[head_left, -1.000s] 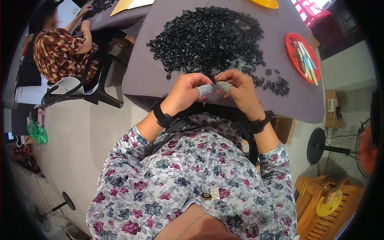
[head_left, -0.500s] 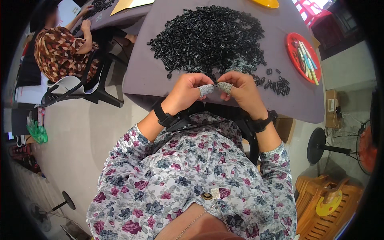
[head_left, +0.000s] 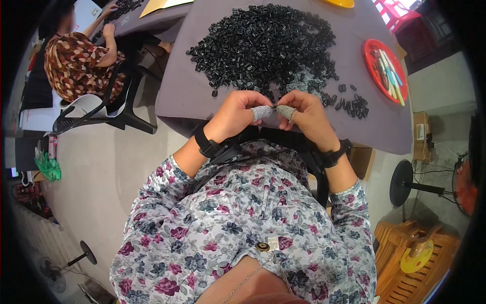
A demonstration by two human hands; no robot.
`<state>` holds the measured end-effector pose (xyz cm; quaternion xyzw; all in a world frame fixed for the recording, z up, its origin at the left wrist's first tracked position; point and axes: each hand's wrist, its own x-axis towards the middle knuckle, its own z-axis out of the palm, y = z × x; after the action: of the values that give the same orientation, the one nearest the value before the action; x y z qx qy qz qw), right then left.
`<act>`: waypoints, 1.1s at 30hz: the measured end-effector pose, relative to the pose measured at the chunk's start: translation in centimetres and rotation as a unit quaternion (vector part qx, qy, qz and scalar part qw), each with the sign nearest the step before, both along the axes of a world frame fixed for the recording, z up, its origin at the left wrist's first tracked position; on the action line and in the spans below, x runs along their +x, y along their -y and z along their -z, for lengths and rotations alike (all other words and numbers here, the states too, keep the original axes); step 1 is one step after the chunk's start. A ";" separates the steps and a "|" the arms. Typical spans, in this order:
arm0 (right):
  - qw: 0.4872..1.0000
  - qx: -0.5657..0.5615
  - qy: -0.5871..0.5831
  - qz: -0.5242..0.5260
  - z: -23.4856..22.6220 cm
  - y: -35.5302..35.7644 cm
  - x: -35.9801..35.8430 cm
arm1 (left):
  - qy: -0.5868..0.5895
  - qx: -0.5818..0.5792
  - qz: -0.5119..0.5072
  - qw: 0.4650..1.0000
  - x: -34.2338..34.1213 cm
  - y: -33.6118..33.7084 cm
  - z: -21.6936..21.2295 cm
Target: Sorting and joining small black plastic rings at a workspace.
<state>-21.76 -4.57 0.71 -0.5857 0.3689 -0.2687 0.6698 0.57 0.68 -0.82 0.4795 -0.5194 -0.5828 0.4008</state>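
Note:
My left hand (head_left: 234, 115) and my right hand (head_left: 310, 120) meet at the table's near edge, fingertips almost touching. Both are closed in a pinch on a small black piece (head_left: 274, 106), mostly covered by the fingers. Each thumb wears a grey fabric sleeve. Just beyond the fingertips spreads a large heap of small black plastic pieces (head_left: 263, 45). Pale, thin scraps (head_left: 305, 80) lie at the heap's near right side. A smaller group of black pieces (head_left: 354, 106) sits to the right of my right hand.
A red plate (head_left: 371, 71) with several knife-like handled tools stands at the table's right. At the far edge is a yellow dish (head_left: 340, 2). A co-worker (head_left: 81, 66) sits at another table on the left. Fans and a wooden chair (head_left: 405, 261) stand lower right.
Both hands stay in nearly the same place, still pinched together, with only slight finger movement. The co-worker's arm has shifted a little.

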 end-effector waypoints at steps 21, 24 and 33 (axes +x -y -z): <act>0.999 0.021 0.043 -0.021 -0.2 0.1 -0.2 | -0.063 0.025 -0.017 0.998 -0.4 -0.2 -0.1; 0.998 0.020 0.044 -0.028 0.1 0.1 -0.5 | -0.094 0.048 -0.029 0.994 -0.4 -0.2 -0.4; 0.995 -0.057 0.069 -0.039 -0.6 -1.4 0.0 | -0.066 0.033 0.022 0.997 0.3 0.1 -0.6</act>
<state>-21.78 -3.13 1.33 -0.6165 0.2830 -0.3029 0.6694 0.88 0.54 -0.19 0.4413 -0.4832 -0.6384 0.4052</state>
